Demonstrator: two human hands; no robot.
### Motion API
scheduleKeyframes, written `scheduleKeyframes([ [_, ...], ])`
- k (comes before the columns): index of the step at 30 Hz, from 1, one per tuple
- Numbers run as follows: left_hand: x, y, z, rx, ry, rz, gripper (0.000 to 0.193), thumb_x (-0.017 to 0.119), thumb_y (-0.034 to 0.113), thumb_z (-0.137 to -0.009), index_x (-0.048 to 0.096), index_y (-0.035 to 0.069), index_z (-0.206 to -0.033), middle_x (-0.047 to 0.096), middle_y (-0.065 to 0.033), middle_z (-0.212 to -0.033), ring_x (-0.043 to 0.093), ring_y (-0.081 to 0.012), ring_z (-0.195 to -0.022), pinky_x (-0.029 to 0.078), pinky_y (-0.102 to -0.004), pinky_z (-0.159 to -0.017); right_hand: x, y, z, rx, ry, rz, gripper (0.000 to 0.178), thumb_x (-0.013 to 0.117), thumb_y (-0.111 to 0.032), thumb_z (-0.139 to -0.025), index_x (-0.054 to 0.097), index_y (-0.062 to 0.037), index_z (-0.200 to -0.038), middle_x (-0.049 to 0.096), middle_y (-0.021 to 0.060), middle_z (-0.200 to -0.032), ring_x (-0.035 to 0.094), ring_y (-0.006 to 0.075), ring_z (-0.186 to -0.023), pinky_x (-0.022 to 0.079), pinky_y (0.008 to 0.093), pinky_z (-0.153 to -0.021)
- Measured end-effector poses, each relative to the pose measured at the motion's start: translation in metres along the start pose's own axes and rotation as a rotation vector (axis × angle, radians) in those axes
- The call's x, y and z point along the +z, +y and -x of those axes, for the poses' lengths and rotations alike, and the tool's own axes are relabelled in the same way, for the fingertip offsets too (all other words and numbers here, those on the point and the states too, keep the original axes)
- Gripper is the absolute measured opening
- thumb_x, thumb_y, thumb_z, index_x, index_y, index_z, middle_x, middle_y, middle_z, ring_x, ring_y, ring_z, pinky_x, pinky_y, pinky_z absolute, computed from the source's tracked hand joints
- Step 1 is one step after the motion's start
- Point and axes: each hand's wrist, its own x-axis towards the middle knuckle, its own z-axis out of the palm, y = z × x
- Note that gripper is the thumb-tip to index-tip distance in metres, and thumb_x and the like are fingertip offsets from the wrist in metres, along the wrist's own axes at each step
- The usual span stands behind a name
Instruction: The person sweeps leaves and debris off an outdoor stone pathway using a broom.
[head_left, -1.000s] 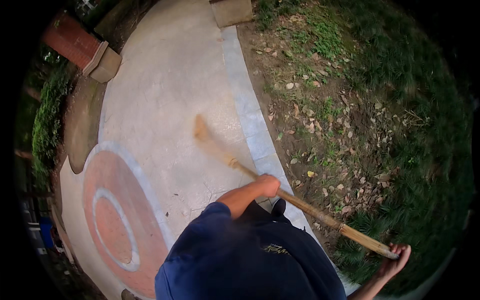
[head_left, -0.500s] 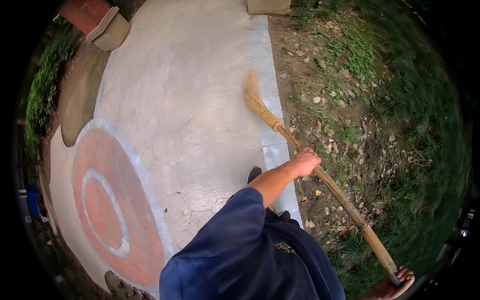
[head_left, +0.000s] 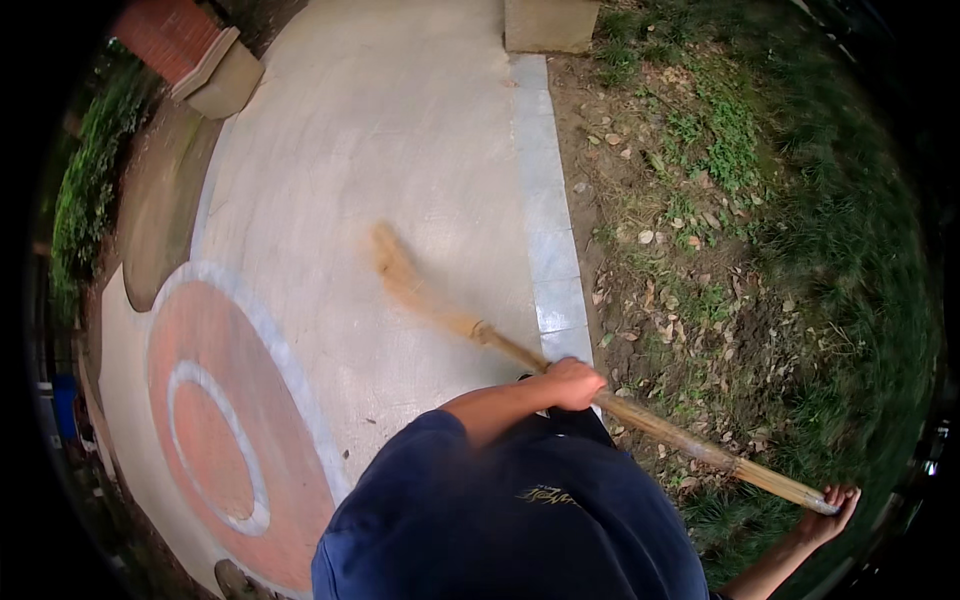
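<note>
The blurred bristles (head_left: 415, 285) suggest a sweeping stroke midway; how much paving (head_left: 380, 130) is already swept cannot be told, though a dark fleck (head_left: 346, 454) lies left of the left hand (head_left: 577, 384) and dry leaves (head_left: 646, 237) litter the soil (head_left: 585, 170) to its right. The straw broom (head_left: 660, 427) slants lengthwise from the right hand (head_left: 842, 505), fingers curled around its butt end, through the left hand, wrapped around the handle, bristles pointing forward-left over paving beyond that hand.
</note>
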Motion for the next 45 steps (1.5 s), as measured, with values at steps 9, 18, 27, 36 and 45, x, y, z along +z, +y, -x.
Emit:
scheduleKeyframes([
  [9, -0.109, 0.003, -0.176, 0.202, 0.209, -0.169, 0.010, 0.057, 0.008, -0.065, 0.058, 0.008, -0.074, 0.060, -0.0089, -0.083, 0.055, -0.0270, -0.088, 0.043, -0.0384, -0.079, 0.046, -0.038, -0.001, -0.395, 0.088, 0.201, 0.015, 0.039, -0.016, -0.086, 0.044, -0.0060, -0.077, 0.041, 0.0044, -0.068, 0.039, 0.0150, -0.059, 0.040, 0.0370, -0.072],
  [18, -0.126, -0.096, -0.170, 0.074, -0.198, -0.118, 0.011, 0.055, 0.016, -0.068, 0.058, 0.010, -0.077, 0.061, -0.0112, -0.080, 0.059, -0.0294, -0.078, 0.046, -0.0417, -0.068, 0.080, 0.051, -0.130, -0.125, 0.354, 0.266, 0.022, 0.043, -0.020, -0.089, 0.040, -0.0095, -0.070, 0.033, -0.0010, -0.059, 0.035, 0.0089, -0.054, 0.035, 0.0261, -0.056],
  [27, -0.215, -0.118, -0.210, 0.054, -0.102, -0.175, 0.012, 0.057, 0.014, -0.068, 0.059, 0.011, -0.079, 0.060, -0.0103, -0.079, 0.058, -0.0264, -0.084, 0.043, -0.0395, -0.079, 0.094, 0.088, -0.179, -0.105, 0.292, 0.035, 0.017, 0.039, -0.019, -0.092, 0.040, -0.0080, -0.079, 0.035, -0.0002, -0.066, 0.034, 0.0096, -0.056, 0.038, 0.0261, -0.065],
  [36, -0.355, -0.241, -0.294, 0.070, 0.222, -0.219, 0.013, 0.056, 0.007, -0.067, 0.058, 0.011, -0.080, 0.057, -0.0087, -0.091, 0.051, -0.0246, -0.097, 0.037, -0.0380, -0.087, 0.337, 0.135, -0.191, -0.302, 0.173, 0.463, 0.025, 0.041, -0.023, -0.090, 0.037, -0.0078, -0.070, 0.032, 0.0010, -0.065, 0.038, 0.0128, -0.062, 0.041, 0.0313, -0.073],
  [45, -0.341, -0.352, -0.106, -0.233, 0.079, -0.022, 0.014, 0.056, 0.021, -0.069, 0.060, 0.008, -0.075, 0.060, -0.0146, -0.074, 0.059, -0.0324, -0.074, 0.045, -0.0450, -0.065, 0.441, 0.202, -0.325, -0.003, -0.124, 0.308, 0.024, 0.043, -0.024, -0.087, 0.040, -0.0072, -0.070, 0.035, 0.0011, -0.058, 0.039, 0.0110, -0.049, 0.045, 0.0293, -0.056],
])
